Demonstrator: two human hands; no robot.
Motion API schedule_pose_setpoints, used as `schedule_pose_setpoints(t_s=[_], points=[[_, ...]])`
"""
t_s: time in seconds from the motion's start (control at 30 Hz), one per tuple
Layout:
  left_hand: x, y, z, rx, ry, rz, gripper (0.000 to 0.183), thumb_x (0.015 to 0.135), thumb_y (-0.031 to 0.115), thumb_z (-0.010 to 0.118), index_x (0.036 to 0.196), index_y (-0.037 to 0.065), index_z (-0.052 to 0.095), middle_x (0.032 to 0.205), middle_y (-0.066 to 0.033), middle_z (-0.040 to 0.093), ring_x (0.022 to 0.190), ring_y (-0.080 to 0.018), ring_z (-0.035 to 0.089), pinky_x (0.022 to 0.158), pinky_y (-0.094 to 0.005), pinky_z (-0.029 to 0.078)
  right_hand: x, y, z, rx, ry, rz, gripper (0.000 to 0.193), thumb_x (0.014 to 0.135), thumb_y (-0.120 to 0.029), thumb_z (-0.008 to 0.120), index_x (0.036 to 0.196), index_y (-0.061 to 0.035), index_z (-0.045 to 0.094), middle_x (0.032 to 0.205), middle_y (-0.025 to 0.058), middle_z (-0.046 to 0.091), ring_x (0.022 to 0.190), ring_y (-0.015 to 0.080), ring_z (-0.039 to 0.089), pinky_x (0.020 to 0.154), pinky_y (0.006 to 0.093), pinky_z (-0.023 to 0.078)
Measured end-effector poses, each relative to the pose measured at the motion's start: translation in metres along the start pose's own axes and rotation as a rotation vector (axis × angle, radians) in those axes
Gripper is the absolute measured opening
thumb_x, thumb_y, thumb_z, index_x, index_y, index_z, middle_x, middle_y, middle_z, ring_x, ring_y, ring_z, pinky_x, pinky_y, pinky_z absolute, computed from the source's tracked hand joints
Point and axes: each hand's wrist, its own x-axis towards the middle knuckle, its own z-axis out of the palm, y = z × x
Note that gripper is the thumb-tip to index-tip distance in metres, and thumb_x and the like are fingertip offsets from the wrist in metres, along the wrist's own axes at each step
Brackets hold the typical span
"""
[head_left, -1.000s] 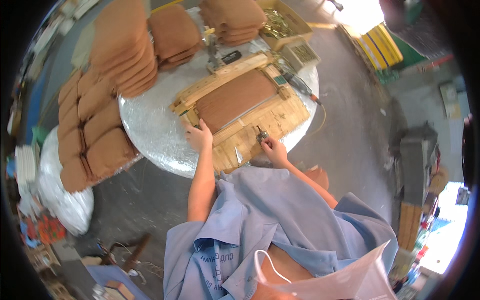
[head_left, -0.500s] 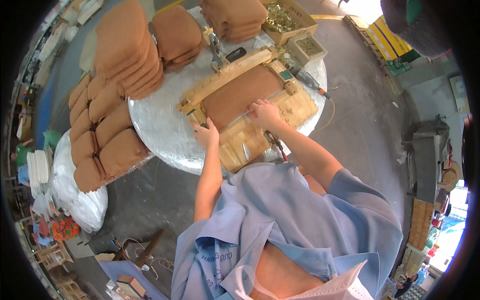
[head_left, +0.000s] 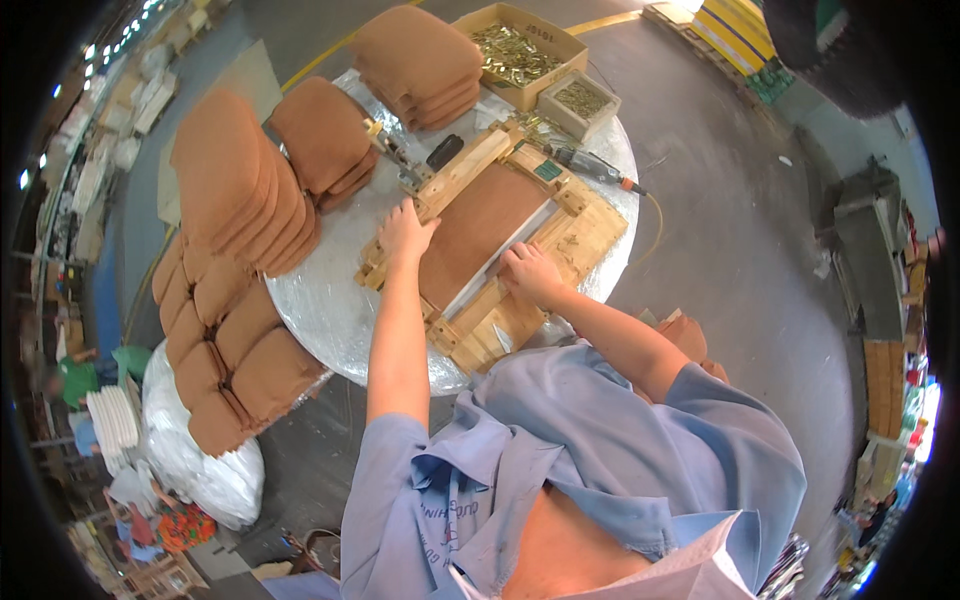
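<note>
A wooden frame (head_left: 478, 158) lies on a round table wrapped in clear film. A flat brown padded panel (head_left: 478, 232) sits inside it, with a white strip (head_left: 497, 262) along its near long edge. My left hand (head_left: 403, 235) grips the left end of the frame's far beam, thumb apart from the fingers and toward the panel. My right hand (head_left: 530, 273) is at the near edge, its curled fingers pinching the white strip. Some fingertips of both hands are hidden.
Brown padded panels (head_left: 235, 185) stand in stacks at the far left, and more (head_left: 262, 360) lie lower left. An open cardboard box (head_left: 500, 45) holds brass-coloured metal pieces, beside a smaller tub (head_left: 580, 105). A power tool (head_left: 590, 163) with a hose lies right of the frame.
My left hand has moved from the frame's near left corner to its far beam. The right hand stays at the near edge, where more of the white strip shows. The view has shifted.
</note>
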Motion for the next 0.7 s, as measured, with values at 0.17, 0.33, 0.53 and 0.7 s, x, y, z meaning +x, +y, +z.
schedule_pose_setpoints(t_s=[0.17, 0.33, 0.53, 0.7], points=[[-0.026, 0.004, 0.006, -0.078, 0.061, 0.244, 0.054, 0.087, 0.043, 0.085, 0.123, 0.008, 0.064, 0.120, -0.0167, 0.072, 0.114, -0.0414, 0.067, 0.094, -0.0504, 0.054, -0.015, 0.000, -0.014, 0.389, 0.090, 0.199, 0.025, 0.099, -0.024, 0.074, 0.118, -0.0105, 0.065, 0.115, 0.0093, 0.067, 0.109, 0.0268, 0.069, 0.099, 0.0422, 0.055], [-0.134, 0.019, 0.033, -0.083, 0.065, 0.371, 0.046, 0.083, 0.037, 0.087, 0.114, 0.013, 0.063, 0.107, -0.0095, 0.069, 0.102, -0.0343, 0.070, 0.084, -0.0504, 0.056, -0.065, -0.007, -0.048, 1.077, 0.153, 0.637, 0.019, 0.104, -0.021, 0.068, 0.113, -0.0034, 0.068, 0.091, 0.0072, 0.074, 0.081, 0.0147, 0.072, 0.071, 0.0310, 0.056], [-0.191, 0.032, 0.049, -0.029, 0.052, 0.333, 0.045, 0.077, 0.027, 0.088, 0.115, 0.017, 0.066, 0.102, -0.0053, 0.066, 0.100, -0.0295, 0.068, 0.082, -0.0469, 0.054, -0.062, -0.026, -0.074, 1.215, 0.006, 0.708, 0.026, 0.107, -0.027, 0.066, 0.116, -0.0031, 0.067, 0.089, 0.0020, 0.069, 0.082, 0.0129, 0.070, 0.073, 0.0289, 0.055], [-0.208, 0.043, 0.042, 0.021, 0.027, 0.280, 0.049, 0.076, 0.031, 0.089, 0.116, 0.016, 0.066, 0.108, -0.0060, 0.065, 0.107, -0.0284, 0.064, 0.086, -0.0469, 0.050, -0.017, -0.028, -0.065, 1.339, -0.001, 0.699, 0.040, 0.106, -0.031, 0.067, 0.129, 0.0010, 0.062, 0.109, 0.0076, 0.068, 0.101, 0.0173, 0.068, 0.090, 0.0326, 0.057]])
